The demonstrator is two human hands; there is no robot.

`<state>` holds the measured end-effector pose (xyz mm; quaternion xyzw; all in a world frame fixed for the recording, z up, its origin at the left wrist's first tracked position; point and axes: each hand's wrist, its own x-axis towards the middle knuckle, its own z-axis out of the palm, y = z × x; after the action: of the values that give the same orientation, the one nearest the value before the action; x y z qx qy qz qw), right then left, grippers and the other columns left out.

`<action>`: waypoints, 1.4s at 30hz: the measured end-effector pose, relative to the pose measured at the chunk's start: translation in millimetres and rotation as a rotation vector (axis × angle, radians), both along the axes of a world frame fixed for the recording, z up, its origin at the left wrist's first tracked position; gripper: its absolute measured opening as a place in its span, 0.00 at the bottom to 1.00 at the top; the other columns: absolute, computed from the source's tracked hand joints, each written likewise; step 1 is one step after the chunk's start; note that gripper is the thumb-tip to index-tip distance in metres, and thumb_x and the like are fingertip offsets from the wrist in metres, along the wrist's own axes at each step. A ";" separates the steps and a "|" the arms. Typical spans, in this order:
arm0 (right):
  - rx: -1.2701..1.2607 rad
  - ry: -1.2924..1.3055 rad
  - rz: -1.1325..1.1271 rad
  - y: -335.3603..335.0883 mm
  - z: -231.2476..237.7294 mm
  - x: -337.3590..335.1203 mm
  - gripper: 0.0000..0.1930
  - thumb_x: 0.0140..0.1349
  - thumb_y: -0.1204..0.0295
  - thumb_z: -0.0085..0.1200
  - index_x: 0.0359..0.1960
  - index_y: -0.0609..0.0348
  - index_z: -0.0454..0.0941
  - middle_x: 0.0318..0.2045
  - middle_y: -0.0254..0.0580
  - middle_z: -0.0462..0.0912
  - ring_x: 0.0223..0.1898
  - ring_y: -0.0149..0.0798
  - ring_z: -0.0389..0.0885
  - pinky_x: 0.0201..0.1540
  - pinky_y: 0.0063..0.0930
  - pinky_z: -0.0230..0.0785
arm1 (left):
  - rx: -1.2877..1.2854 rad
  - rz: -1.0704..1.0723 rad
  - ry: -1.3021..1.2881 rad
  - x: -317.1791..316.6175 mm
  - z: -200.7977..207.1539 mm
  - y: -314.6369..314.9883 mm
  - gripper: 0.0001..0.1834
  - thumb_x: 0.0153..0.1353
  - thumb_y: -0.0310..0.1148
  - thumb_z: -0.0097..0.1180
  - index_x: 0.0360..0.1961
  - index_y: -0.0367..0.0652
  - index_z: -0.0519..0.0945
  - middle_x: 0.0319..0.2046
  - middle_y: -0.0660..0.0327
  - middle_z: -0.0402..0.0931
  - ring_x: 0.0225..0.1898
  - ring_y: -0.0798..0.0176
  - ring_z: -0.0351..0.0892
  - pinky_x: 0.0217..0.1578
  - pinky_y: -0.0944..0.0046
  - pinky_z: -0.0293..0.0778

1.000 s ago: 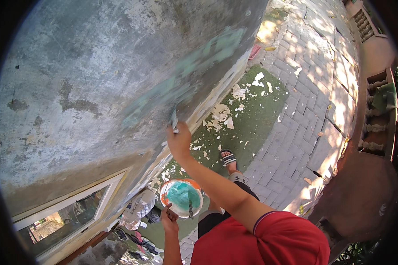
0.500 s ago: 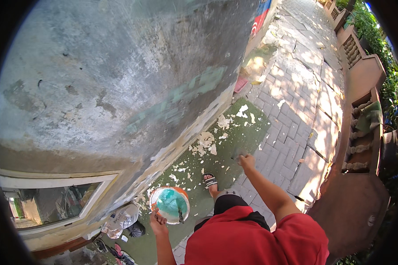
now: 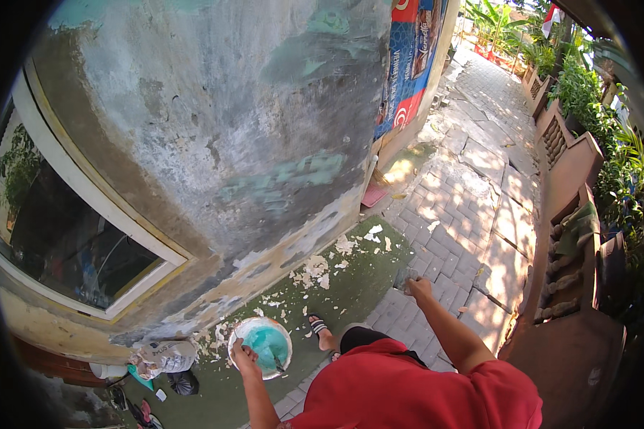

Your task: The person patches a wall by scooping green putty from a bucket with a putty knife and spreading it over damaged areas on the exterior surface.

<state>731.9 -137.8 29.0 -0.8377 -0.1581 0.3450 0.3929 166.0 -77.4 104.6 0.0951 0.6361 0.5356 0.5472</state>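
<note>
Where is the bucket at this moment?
In the head view, the bucket stands on the green ground, below centre and slightly left; the left hand shows over its left edge.

The person wears a bright red, short-sleeved shirt (image 3: 415, 392), loose and creased across the front, its sleeve (image 3: 504, 382) ending above the elbow. Below it show black shorts (image 3: 358, 340). An open-toed slide sandal (image 3: 316, 325) has a dark strap with pale stripes; its sole appears dark, though it is small here. The left hand (image 3: 245, 355) and right hand (image 3: 419, 288) are bare.
</note>
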 end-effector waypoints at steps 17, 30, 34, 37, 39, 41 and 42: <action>0.265 -0.062 0.933 3.2 135.0 -124.7 0.16 0.58 0.63 0.61 0.37 0.65 0.83 0.25 0.39 0.83 0.25 0.28 0.77 0.29 0.28 0.69 | 0.091 -0.130 -0.047 115.4 51.9 -71.2 0.18 0.65 0.48 0.51 0.39 0.41 0.72 0.13 0.72 0.56 0.11 0.76 0.50 0.12 0.70 0.46; 0.396 -0.214 0.907 2.5 169.2 -14.1 0.14 0.58 0.63 0.61 0.36 0.63 0.82 0.23 0.47 0.81 0.23 0.33 0.77 0.28 0.32 0.69 | 0.180 -0.235 -0.073 257.2 105.7 -48.2 0.18 0.65 0.48 0.52 0.37 0.42 0.72 0.14 0.71 0.59 0.12 0.75 0.50 0.13 0.70 0.48; 0.573 -0.410 0.922 1.1 188.2 -2.0 0.14 0.58 0.63 0.62 0.32 0.64 0.78 0.22 0.53 0.79 0.22 0.47 0.78 0.28 0.38 0.69 | 0.235 -0.311 -0.079 283.2 109.1 -40.0 0.23 0.65 0.51 0.49 0.41 0.38 0.72 0.15 0.70 0.59 0.12 0.75 0.51 0.14 0.70 0.48; 0.600 -0.477 1.013 2.1 216.9 4.3 0.14 0.58 0.63 0.61 0.29 0.64 0.75 0.23 0.54 0.78 0.24 0.54 0.77 0.29 0.41 0.69 | 0.214 -0.373 -0.098 306.3 119.2 -33.1 0.29 0.66 0.55 0.46 0.46 0.33 0.71 0.16 0.70 0.58 0.13 0.75 0.51 0.15 0.71 0.48; 0.629 -0.521 1.074 5.8 226.6 11.3 0.14 0.58 0.64 0.60 0.30 0.64 0.74 0.24 0.53 0.77 0.27 0.56 0.78 0.30 0.42 0.70 | 0.228 -0.399 -0.114 323.0 133.5 -29.0 0.30 0.66 0.55 0.45 0.47 0.33 0.71 0.16 0.70 0.58 0.13 0.76 0.50 0.15 0.70 0.48; 0.683 -0.578 1.129 12.8 230.8 16.9 0.12 0.58 0.65 0.59 0.31 0.63 0.75 0.27 0.52 0.78 0.29 0.56 0.78 0.31 0.43 0.70 | 0.227 -0.449 -0.103 336.2 147.0 -25.5 0.32 0.67 0.58 0.42 0.47 0.33 0.71 0.16 0.70 0.57 0.13 0.75 0.49 0.15 0.70 0.47; 0.693 -0.602 1.169 17.6 233.4 17.6 0.12 0.58 0.66 0.59 0.31 0.63 0.75 0.28 0.51 0.78 0.30 0.56 0.79 0.32 0.44 0.71 | 0.222 -0.469 -0.102 341.4 153.8 -23.2 0.33 0.67 0.59 0.40 0.47 0.33 0.70 0.16 0.70 0.56 0.13 0.75 0.49 0.15 0.70 0.46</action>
<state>749.4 -120.2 262.4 -0.5032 -0.7787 0.1835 0.3267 507.4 -100.6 258.4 0.2723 0.5056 0.4646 0.6741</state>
